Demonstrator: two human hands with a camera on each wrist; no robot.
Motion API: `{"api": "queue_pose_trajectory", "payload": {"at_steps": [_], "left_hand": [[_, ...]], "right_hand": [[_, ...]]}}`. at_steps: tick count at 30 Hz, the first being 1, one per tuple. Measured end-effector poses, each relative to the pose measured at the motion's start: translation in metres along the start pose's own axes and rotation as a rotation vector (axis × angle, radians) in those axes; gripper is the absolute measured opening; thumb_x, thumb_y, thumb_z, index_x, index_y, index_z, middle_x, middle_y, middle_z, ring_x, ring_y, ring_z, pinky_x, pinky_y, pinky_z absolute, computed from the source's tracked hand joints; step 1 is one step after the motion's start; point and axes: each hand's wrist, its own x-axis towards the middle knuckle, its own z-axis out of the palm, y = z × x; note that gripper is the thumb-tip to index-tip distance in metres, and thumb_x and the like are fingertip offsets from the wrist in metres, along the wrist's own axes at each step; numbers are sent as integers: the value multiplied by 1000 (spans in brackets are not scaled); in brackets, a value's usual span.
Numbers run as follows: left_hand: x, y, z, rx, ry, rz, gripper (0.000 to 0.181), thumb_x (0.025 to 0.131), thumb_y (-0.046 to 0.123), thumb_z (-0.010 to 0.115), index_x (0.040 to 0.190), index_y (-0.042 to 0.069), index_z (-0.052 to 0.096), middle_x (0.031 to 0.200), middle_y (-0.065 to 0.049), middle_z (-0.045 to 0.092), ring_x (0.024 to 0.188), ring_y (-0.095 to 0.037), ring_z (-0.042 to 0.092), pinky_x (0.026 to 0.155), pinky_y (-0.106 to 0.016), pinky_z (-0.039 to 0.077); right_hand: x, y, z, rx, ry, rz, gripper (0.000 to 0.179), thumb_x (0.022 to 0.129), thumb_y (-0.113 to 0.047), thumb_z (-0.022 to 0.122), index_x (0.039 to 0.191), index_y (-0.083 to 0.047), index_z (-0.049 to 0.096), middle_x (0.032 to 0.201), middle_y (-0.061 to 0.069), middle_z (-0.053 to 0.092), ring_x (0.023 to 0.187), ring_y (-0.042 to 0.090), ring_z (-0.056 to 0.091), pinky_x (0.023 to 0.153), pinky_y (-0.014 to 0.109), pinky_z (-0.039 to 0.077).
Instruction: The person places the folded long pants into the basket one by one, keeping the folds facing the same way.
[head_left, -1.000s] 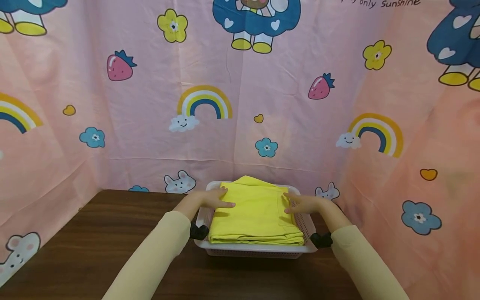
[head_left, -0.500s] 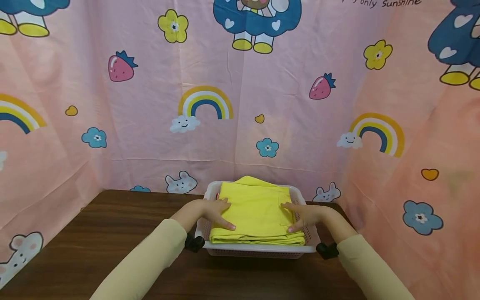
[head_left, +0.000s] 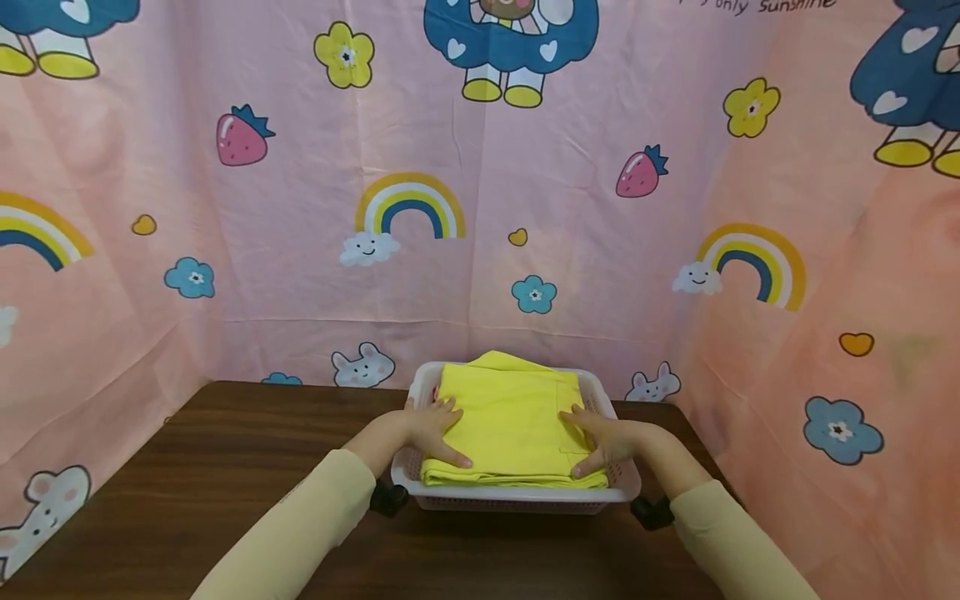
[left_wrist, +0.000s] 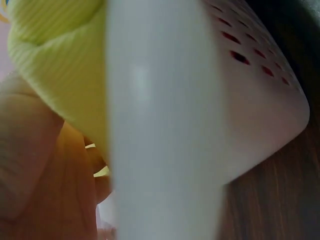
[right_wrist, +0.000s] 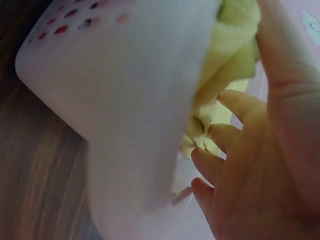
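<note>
A neatly folded yellow garment (head_left: 510, 417) fills a white plastic basket (head_left: 517, 494) with holes in its walls. My left hand (head_left: 432, 433) lies along the garment's left side, thumb toward its near corner and fingers spread farther back. On the opposite side, my right hand (head_left: 611, 437) mirrors it, fingertips touching the cloth. In the left wrist view, the thumb (left_wrist: 27, 145) lies against the yellow folds, and the basket rim (left_wrist: 165, 125) hides much of the fingers. The right wrist view shows loosely bent fingers (right_wrist: 225, 137) inside the basket beside the cloth.
The basket stands on a dark brown wooden table (head_left: 225, 483), near its back edge. Behind and beside it hangs a pink curtain (head_left: 285, 275) printed with rainbows, strawberries and flowers. Dark wrist cameras (head_left: 388, 498) sit below both hands, close to the basket rim.
Both hands have drawn toward the garment's near edge, with the thumbs moving down to its front corners. The garment and basket stay in place.
</note>
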Motion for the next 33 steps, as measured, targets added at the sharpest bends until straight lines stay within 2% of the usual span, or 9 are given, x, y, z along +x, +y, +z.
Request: {"api": "queue_pose_trajectory", "payload": {"at_steps": [4, 10, 17, 22, 29, 33], "left_hand": [[5, 0, 5, 22, 26, -12, 101, 77, 71, 60, 151, 8, 28, 157, -15, 14, 144, -32, 9, 104, -68, -1], [8, 0, 11, 59, 45, -32, 101, 76, 72, 60, 150, 9, 30, 157, -14, 15, 144, -31, 11, 103, -69, 0], [4, 3, 11, 43, 43, -35, 102, 76, 71, 61, 151, 9, 29, 158, -13, 14, 144, -31, 8, 104, -67, -4], [2, 3, 10, 16, 53, -8, 103, 77, 70, 61, 151, 8, 28, 158, -14, 12, 144, -31, 7, 103, -67, -7], [-3, 1, 13, 27, 70, 11, 102, 78, 71, 58, 151, 7, 27, 157, -17, 11, 144, -33, 7, 102, -69, -6], [-4, 1, 14, 20, 55, 0, 103, 78, 72, 57, 151, 7, 26, 158, -17, 9, 143, -35, 5, 102, -68, -8]], "right_hand": [[0, 2, 5, -35, 24, -28, 108, 73, -45, 80, 153, -8, 17, 157, 23, 2, 142, 40, 1, 109, 59, 11], [2, 4, 11, -88, 51, -16, 108, 71, -48, 80, 153, -11, 21, 157, 21, 7, 143, 38, 5, 110, 58, 12], [0, 3, 10, -103, 45, -6, 109, 71, -50, 79, 153, -12, 20, 157, 19, 9, 142, 39, 6, 108, 60, 13], [-2, 3, 9, -109, 48, -28, 108, 72, -51, 77, 154, -11, 18, 157, 20, 7, 142, 39, 5, 108, 61, 13], [-4, 4, 9, -83, 41, -47, 108, 74, -50, 78, 154, -9, 17, 157, 22, 3, 142, 40, 1, 108, 63, 5], [-2, 4, 10, -73, 24, -18, 108, 73, -50, 78, 154, -12, 17, 156, 23, 3, 142, 40, 1, 108, 63, 4]]}}
